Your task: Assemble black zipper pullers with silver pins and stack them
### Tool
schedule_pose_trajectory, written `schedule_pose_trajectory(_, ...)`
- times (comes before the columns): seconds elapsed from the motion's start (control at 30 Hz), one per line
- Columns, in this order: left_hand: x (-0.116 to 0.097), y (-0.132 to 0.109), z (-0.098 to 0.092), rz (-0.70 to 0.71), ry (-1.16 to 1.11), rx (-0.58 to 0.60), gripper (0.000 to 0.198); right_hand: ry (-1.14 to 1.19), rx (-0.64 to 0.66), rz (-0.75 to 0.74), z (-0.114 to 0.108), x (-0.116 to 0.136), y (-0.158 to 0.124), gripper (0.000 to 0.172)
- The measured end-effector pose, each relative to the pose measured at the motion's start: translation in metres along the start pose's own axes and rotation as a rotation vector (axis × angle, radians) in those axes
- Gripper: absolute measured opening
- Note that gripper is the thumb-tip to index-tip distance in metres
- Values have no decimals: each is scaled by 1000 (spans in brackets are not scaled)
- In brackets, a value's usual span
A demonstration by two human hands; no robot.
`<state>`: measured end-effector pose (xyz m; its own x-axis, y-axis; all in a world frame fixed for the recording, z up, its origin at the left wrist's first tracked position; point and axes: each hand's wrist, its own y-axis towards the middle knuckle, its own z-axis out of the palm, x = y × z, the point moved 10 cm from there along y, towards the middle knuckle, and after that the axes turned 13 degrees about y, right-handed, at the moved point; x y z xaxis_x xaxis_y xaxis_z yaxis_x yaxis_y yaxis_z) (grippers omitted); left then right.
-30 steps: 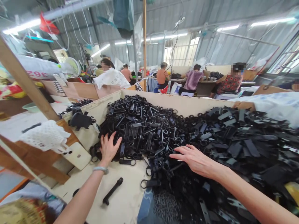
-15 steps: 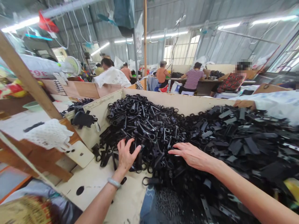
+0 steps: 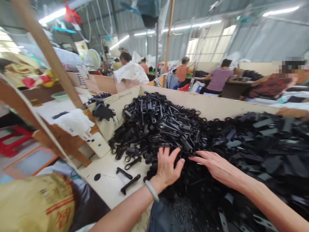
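Observation:
A big heap of black plastic parts with ring-shaped ends [image 3: 154, 122] fills the middle of a wooden-walled bench. My left hand [image 3: 167, 166], with a pale bangle [image 3: 152, 190] at the wrist, lies on the near side of the heap, fingers spread. Just to its right, my right hand [image 3: 214, 164] rests over the parts with its fingers stretched out toward the left. Neither hand is closed around a part. Under both palms the parts are dark and partly hidden. Two loose black parts [image 3: 130, 184] lie on the pale bench top left of my left wrist.
Flat black pieces [image 3: 267, 145] are heaped on the right. A pale phone [image 3: 98, 145] and white mesh cloth [image 3: 72, 122] lie at the left, beside a slanting wooden post [image 3: 53, 54]. A yellow sack [image 3: 36, 203] stands at lower left. Several people sit at benches behind.
My left hand has moved right across the near edge of the heap, closer to my right hand. Some parts there have shifted, and loose ones now show on the bench. The camera has turned left.

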<state>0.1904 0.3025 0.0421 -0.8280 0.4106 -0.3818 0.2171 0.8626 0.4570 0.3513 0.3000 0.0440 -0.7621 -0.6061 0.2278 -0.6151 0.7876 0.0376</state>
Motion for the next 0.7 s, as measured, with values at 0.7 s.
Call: schedule_pose_trajectory(0.7,16,24,-67,255,-348,619,61,252,-53,-381,11,220,34,26)
